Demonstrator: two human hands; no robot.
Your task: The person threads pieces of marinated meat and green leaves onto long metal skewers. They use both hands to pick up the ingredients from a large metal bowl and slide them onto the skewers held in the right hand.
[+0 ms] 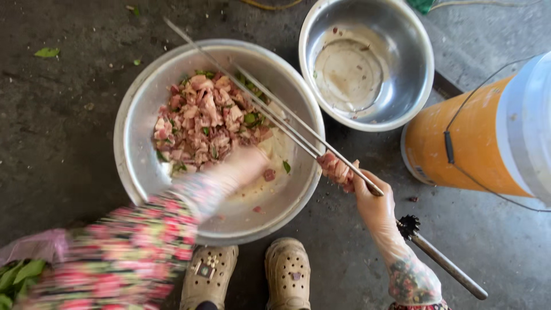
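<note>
Skewering looks barely begun: the right hand (376, 204), grip clenched on the metal skewers (298, 123), carries only a few meat pieces (337, 169), while the blurred left hand (244, 166), grip unclear, reaches into the chopped meat (201, 120) filling the large steel bowl (135, 138) on the floor.

Pink meat (201, 123) flecked green fills a silver bowl (135, 143); floral red sleeve (132, 252), orange bucket (459, 143), beige clogs (287, 275).

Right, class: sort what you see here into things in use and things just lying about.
In use: large steel bowl of chopped pink meat; long metal skewer; left hand; right hand.

Lying about: empty smaller steel bowl; orange plastic bucket; scattered green leaves.
</note>
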